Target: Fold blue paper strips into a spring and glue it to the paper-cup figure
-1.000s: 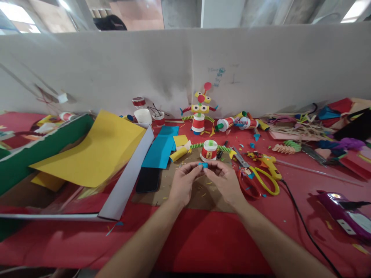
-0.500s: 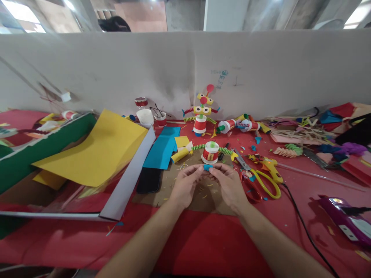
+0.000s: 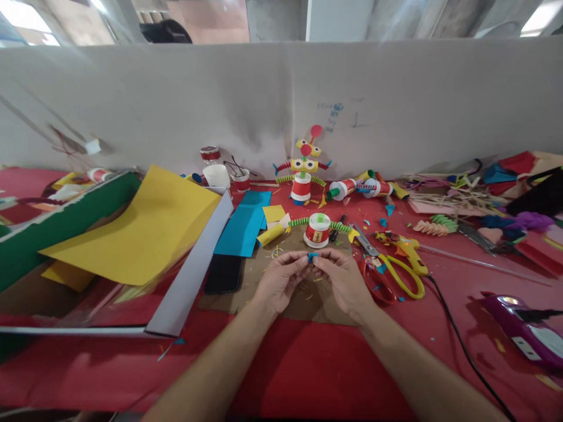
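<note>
here both the left hand [image 3: 281, 281] and right hand [image 3: 345, 281] pinch one small blue paper piece [image 3: 312, 257], fingertips narrow, above brown cardboard [image 3: 308, 302]; no writing is legible.

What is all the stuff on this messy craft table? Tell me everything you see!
small paper piece: one, blue, pinched between both hands' fingertips
cup figure: one, white and red with green coil arms, just beyond the hands
standing cup robot: one, red, yellow, white, by the back wall
scissors: one, yellow handles, right of the hands
glue gun: one, yellow, behind the scissors
yellow paper: one big sheet, left
blue paper: one sheet, left of the cup figure
phone: one, black, beside the cardboard
table: one, red cover
left hand: one, holding the piece
right hand: one, holding the piece
</note>
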The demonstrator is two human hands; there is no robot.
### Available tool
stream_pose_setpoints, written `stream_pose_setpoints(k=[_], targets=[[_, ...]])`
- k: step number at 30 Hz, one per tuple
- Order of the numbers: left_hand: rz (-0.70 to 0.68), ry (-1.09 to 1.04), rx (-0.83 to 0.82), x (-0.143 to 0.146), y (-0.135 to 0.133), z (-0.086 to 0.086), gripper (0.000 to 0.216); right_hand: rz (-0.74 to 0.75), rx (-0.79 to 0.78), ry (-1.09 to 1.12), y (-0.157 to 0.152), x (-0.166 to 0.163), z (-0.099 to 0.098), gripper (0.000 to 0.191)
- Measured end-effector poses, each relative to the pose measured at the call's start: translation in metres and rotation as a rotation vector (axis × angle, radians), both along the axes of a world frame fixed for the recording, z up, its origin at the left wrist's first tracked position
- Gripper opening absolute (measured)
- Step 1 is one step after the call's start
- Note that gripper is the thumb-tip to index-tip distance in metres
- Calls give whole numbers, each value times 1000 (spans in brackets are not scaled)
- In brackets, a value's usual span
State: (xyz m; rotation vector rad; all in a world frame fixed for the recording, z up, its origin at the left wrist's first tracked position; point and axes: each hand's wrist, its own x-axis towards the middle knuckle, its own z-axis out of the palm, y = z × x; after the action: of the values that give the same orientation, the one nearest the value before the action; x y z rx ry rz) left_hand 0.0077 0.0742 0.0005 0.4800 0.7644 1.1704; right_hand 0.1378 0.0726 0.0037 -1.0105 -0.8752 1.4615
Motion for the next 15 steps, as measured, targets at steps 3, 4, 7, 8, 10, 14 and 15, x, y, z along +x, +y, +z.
stream_pose_setpoints(k=[3, 4, 7, 8, 10, 14, 15], targets=[[-5, 62, 1, -1, 0, 3, 19, 13, -2, -9, 0, 1, -1, 14], [-6, 84, 4, -2, -1, 5, 19, 13, -1, -17, 0, 1, -1, 14], [-8, 137, 6, -3, -1, 8, 19, 7, 19, -64, -1, 1, -2, 13], [-11, 150, 0, -4, -1, 9, 19, 1, 29, -80, -2, 2, -1, 13], [-27, 167, -17, -6, -1, 10, 19, -5, 43, -108, -2, 2, 0, 13], [-68, 188, -37, -11, 3, 10, 21, 54, 33, -141, -1, 6, 4, 16], [-73, 193, -37, -13, 4, 9, 21, 76, 25, -143, -1, 7, 5, 17]])
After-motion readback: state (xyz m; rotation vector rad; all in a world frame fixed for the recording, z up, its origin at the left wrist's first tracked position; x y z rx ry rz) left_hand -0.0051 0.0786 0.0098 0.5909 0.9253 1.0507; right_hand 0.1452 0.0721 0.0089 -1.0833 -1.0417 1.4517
